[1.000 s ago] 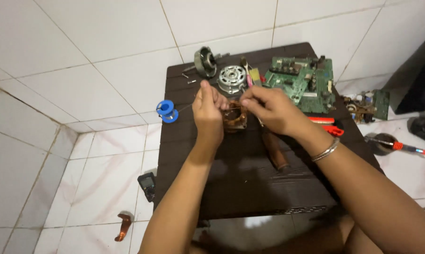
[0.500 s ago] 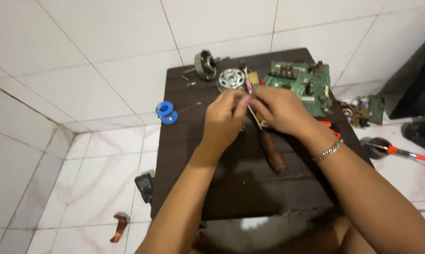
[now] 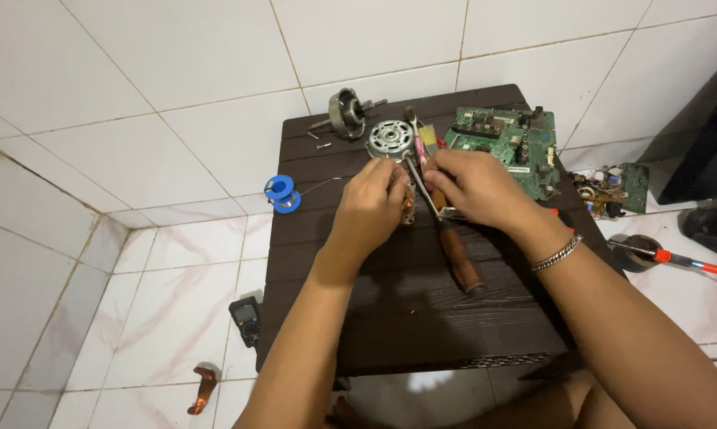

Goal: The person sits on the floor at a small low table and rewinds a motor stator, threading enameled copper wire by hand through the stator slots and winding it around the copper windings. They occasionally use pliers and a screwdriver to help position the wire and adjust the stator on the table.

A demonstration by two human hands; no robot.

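White tiled floor (image 3: 175, 87), low dark wooden table (image 3: 422, 318), marbled tiles nearer, even light

Two hands: left hand (image 3: 370, 208), right hand (image 3: 476, 189). One dark surface (image 3: 422, 318). Two circuit boards: green board (image 3: 505, 139) on surface, small board (image 3: 612, 189) on floor. One wooden-handled screwdriver (image 3: 458, 254). One round metal motor cover (image 3: 390, 139). One rotor (image 3: 346, 113). One blue spool (image 3: 282, 193). One multimeter (image 3: 245, 319). One bracelet (image 3: 557, 254).

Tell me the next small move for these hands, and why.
Probably steady the copper-wound part with the left hand while the right hand works at it: both hands meet over it, and the brown-handled screwdriver lies free beside them.
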